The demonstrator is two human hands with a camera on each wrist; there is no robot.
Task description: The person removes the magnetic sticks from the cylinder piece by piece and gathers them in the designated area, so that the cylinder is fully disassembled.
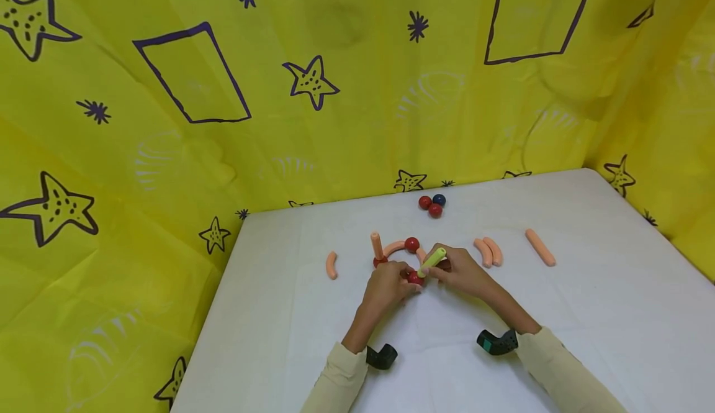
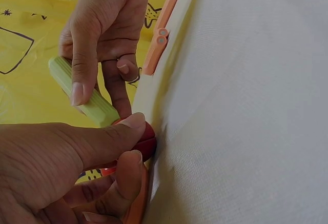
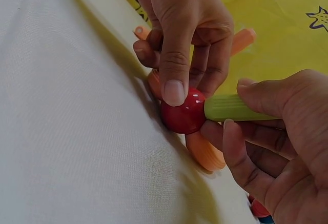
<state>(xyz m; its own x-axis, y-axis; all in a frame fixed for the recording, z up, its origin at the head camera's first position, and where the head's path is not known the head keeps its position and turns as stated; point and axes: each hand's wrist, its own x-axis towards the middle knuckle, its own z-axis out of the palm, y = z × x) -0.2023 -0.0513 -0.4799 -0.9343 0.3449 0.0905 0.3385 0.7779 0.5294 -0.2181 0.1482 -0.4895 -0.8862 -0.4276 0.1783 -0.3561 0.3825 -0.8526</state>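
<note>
My left hand (image 1: 386,284) grips a red ball (image 3: 182,114) low at the table, thumb on top and fingers round its far side. Between thumb and fingers, my right hand (image 1: 462,270) pinches a light green ridged rod (image 1: 432,261). The rod leans upward, its lower end against that ball. Behind the hands, curved orange rods (image 1: 395,246) and a second red ball (image 1: 411,245) form an arc. An orange straight rod (image 1: 377,243) stands upright on a third red ball (image 1: 380,262) at its left. Fingers partly hide the near side of the ring.
At the back lie two red balls (image 1: 436,210) and a dark blue ball (image 1: 439,200). One curved orange rod (image 1: 331,265) lies left; two more curved rods (image 1: 493,252) and a straight orange rod (image 1: 540,247) lie right. A yellow patterned cloth (image 1: 357,133) hangs behind the white table (image 1: 268,338).
</note>
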